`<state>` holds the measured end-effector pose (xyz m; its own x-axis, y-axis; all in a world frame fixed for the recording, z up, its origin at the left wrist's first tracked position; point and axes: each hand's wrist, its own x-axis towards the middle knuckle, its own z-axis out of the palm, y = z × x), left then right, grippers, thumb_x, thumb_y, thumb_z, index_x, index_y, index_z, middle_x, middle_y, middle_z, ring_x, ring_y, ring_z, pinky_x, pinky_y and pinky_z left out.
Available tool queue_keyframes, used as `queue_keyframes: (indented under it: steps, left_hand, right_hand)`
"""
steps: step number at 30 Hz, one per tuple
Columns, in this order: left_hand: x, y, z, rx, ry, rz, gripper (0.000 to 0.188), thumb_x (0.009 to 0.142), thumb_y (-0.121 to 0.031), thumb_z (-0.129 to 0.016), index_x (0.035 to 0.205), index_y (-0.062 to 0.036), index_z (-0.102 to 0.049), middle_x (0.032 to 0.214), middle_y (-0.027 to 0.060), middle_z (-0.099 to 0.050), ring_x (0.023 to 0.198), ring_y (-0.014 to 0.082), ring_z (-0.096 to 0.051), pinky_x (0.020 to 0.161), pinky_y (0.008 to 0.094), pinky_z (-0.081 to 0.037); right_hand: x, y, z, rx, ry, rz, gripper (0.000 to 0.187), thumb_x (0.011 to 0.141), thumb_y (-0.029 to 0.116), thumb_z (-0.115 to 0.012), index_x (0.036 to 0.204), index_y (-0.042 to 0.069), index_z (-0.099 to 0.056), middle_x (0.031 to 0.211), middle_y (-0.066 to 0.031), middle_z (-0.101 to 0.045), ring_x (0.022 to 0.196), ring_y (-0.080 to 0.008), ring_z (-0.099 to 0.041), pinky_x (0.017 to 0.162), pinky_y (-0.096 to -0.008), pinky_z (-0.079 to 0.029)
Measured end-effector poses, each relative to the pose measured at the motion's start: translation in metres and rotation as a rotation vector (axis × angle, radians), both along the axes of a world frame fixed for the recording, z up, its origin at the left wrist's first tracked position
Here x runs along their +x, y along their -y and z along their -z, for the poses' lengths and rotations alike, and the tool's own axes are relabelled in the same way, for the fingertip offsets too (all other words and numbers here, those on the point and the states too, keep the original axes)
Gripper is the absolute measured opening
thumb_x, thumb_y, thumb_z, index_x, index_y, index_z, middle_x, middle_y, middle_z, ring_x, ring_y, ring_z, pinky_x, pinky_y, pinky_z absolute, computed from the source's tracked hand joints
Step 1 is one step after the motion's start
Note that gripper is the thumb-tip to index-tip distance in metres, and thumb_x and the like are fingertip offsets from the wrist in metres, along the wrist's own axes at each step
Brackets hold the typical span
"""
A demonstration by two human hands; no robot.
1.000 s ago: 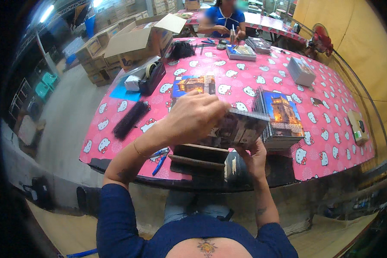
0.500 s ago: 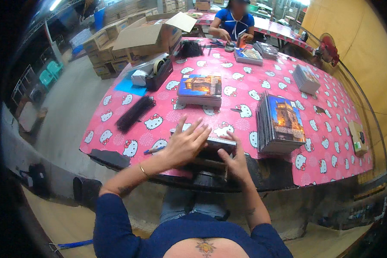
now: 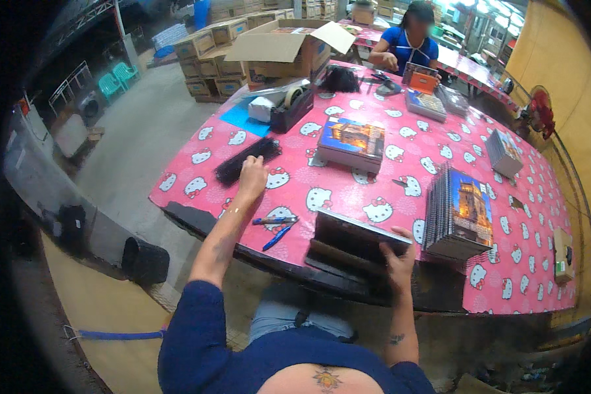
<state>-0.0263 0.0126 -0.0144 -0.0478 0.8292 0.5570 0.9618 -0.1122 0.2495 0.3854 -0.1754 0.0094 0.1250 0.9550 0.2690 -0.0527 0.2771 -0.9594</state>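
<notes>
My left hand [image 3: 254, 176] reaches to a pile of thin black binding coils [image 3: 233, 167], its fingers pinched together at the pile's near side. Whether one coil or several are between the fingertips is hard to see. My right hand [image 3: 399, 261] grips the right end of a book [image 3: 358, 225], thumb on the near side and fingers over its top edge. The book stands on its long edge in a dark stand [image 3: 335, 259] at the table's front edge. Two blue pens [image 3: 277, 238] lie left of the stand.
A stack of spiral-bound books [image 3: 458, 213] stands right of my right hand; another book stack [image 3: 351, 144] lies ahead. Beyond are a black tray with tape [image 3: 291, 110], an open carton [image 3: 276, 65] and a seated co-worker [image 3: 410, 49]. A smaller stack [image 3: 503, 154] stands far right.
My left hand has left the book and moved forward and left to the black coils. My right hand stays at the book's right end. The view has shifted, uncovering the pens.
</notes>
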Motion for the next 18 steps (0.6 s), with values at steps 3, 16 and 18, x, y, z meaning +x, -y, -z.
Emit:
queue_keyframes:
  steps: [3, 16, 18]
  left_hand:
    - [-0.003, -0.014, -0.001, -0.072, -0.316, -0.036, 0.023, 0.090, -0.019, -0.063, 0.104, -0.0008, -0.061, 0.101, 0.0171, -0.059, 0.099, 0.0330, -0.060, 0.087, 0.0457, -0.050]
    - [0.081, 0.071, -0.063, -0.199, 0.548, 0.457, 0.023, 0.099, -0.015, -0.056, 0.118, -0.0028, -0.064, 0.087, 0.0109, -0.067, 0.075, 0.0186, -0.066, 0.071, 0.0314, -0.052]
    - [0.110, 0.104, -0.081, -0.232, 0.800, 0.540, 0.018, 0.098, -0.010, -0.058, 0.111, -0.0024, -0.068, 0.087, 0.0087, -0.067, 0.076, 0.0145, -0.064, 0.070, 0.0300, -0.052]
  right_hand:
    - [0.003, 0.002, -0.003, -0.016, 0.002, 0.032, 0.050, 0.082, -0.002, -0.077, 0.126, 0.004, -0.055, 0.118, -0.0059, -0.058, 0.111, -0.0159, -0.056, 0.099, -0.0301, -0.045]
    - [-0.068, 0.012, -0.113, 0.553, 1.062, 0.210, 0.042, 0.083, 0.020, -0.074, 0.123, 0.011, -0.064, 0.121, -0.0111, -0.063, 0.115, -0.0309, -0.058, 0.100, -0.0439, -0.042]
    - [-0.092, -0.009, -0.109, 0.533, 1.103, 0.194, 0.031, 0.085, 0.020, -0.071, 0.115, 0.012, -0.069, 0.112, -0.0094, -0.067, 0.108, -0.0283, -0.063, 0.092, -0.0425, -0.047]
